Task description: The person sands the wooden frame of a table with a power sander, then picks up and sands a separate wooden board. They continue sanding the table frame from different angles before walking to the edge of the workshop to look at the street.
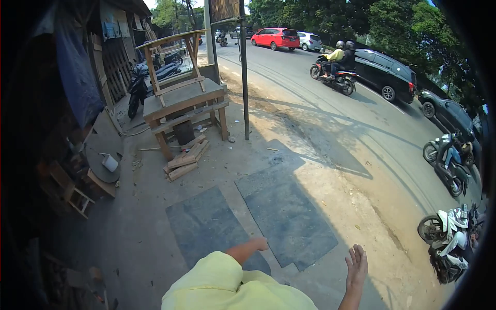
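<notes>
I stand on a concrete forecourt beside a road. My right hand [356, 266] is raised at the lower right, palm open, fingers spread, holding nothing. My left hand [260, 243] reaches forward from a yellow sleeve [222, 284]; it is small in view and its fingers look curled, with nothing visible in it. Both hands hover above two dark flat sheets lying on the ground, one to the left [204, 227] and one to the right [287, 214]. Neither hand touches them.
A rough wooden table frame [183, 98] stands ahead, with stacked planks [186, 157] at its foot and a metal pole [244, 77] beside it. Wood clutter and a round board [103, 150] line the left. Parked motorcycles [449, 237] are at right; cars and riders pass on the road [330, 103].
</notes>
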The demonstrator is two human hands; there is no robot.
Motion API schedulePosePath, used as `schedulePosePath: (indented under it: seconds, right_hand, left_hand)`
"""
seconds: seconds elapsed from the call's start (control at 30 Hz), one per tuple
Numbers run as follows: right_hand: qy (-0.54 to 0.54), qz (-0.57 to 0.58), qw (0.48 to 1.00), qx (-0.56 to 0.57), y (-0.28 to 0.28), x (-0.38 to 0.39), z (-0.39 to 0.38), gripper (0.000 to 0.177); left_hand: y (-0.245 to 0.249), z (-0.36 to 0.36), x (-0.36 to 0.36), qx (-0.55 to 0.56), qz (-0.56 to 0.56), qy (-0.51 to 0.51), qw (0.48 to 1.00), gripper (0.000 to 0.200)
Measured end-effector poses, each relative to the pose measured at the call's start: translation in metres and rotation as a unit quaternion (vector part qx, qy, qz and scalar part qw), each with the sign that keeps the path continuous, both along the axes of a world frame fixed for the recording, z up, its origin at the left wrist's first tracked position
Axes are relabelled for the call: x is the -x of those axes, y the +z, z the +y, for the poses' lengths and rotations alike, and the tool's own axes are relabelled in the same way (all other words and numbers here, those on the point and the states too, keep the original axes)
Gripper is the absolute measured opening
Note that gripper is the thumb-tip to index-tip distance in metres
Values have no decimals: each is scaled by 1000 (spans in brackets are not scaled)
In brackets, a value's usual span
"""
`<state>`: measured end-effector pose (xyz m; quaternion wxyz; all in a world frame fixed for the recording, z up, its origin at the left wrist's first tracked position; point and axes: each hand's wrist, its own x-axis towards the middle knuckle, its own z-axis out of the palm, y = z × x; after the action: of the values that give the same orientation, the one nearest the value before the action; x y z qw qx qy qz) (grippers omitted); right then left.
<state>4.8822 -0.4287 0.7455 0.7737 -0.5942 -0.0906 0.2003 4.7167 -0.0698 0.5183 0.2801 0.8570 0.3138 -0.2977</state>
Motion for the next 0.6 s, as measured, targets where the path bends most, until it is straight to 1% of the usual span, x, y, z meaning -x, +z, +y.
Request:
schedulePosePath:
  seconds: [0.03,0.07,0.1,0.13,0.17,0.23,0.27,0.3,0.37,0.4,0.43,0.5,0.53,0.6]
  right_hand:
    - [-27,-4,1000,-3,-6,-2,-26,65]
    - [-27,-3,994,107,-19,-6,-48,60]
    - [-23,3,976,218,-38,-8,-69,54]
    - [-22,9,962,272,-63,-6,-91,48]
    - [-22,16,945,326,-95,-2,-115,41]
    - [53,20,901,430,-176,6,-169,40]
    - [142,-115,809,559,-211,20,-194,46]
    - [167,-113,782,589,-233,37,-216,46]
    - [149,8,804,575,-250,62,-233,44]
    - [131,49,815,563,-254,70,-241,44]
    - [116,72,822,553,-260,72,-246,43]
    - [91,103,835,533,-267,74,-254,42]
    - [81,113,841,524,-269,74,-257,41]
    - [63,129,849,509,-273,72,-260,40]
  left_hand:
    - [46,6,30,-71,38,-153,985,59]
    - [-56,44,56,-13,-28,68,997,57]
    - [-83,61,86,-50,13,49,997,57]
    - [-63,62,113,-60,51,91,993,58]
    - [-76,68,137,-70,84,130,985,58]
    - [-72,59,171,-72,64,207,974,60]
    - [-79,54,180,-61,51,223,972,61]
    - [-90,47,187,-49,39,239,969,62]
    - [-113,31,191,9,33,280,959,65]
    - [-110,19,187,49,35,293,954,65]
    - [-108,5,180,88,37,306,947,66]
    - [-122,-13,163,94,-14,277,956,68]
    - [-124,-17,152,91,-13,271,958,68]
    - [-126,-26,128,102,-78,231,964,65]
